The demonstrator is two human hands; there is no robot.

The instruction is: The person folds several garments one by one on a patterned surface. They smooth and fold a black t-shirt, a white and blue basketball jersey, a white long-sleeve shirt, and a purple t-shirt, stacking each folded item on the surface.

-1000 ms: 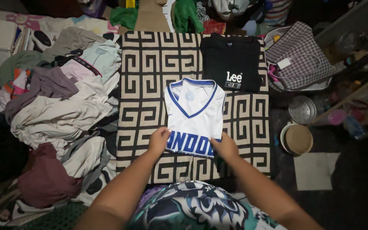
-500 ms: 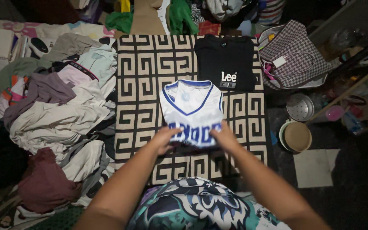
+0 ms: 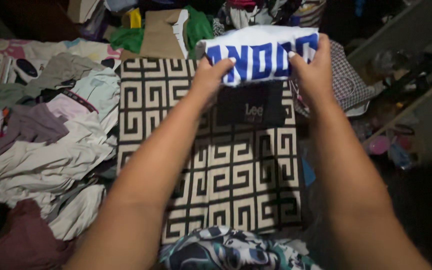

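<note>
Nearest the camera, the person's own patterned teal-and-white shirt [image 3: 226,250] fills the bottom edge, and both bare arms reach forward from there over the black-and-cream key-pattern mat [image 3: 241,180], which gives a flat surface for laid-out clothes. At arm's length, the left hand [image 3: 210,80] and right hand [image 3: 312,70] each pinch a lower corner of the folded white jersey with blue lettering [image 3: 261,52], fingers closed around the cloth, thumbs on top. Gripped at both sides like that, the fold keeps its shape instead of sagging open. The jersey is lifted clear of the mat, held directly above the folded black T-shirt [image 3: 251,107], which lies flat at the mat's far end. Off to the left, a heap of unfolded clothes [image 3: 51,145] spills beside the mat. Beyond the jersey sits a checked bag [image 3: 348,82] and more jumbled garments, too dim to sort out.
</note>
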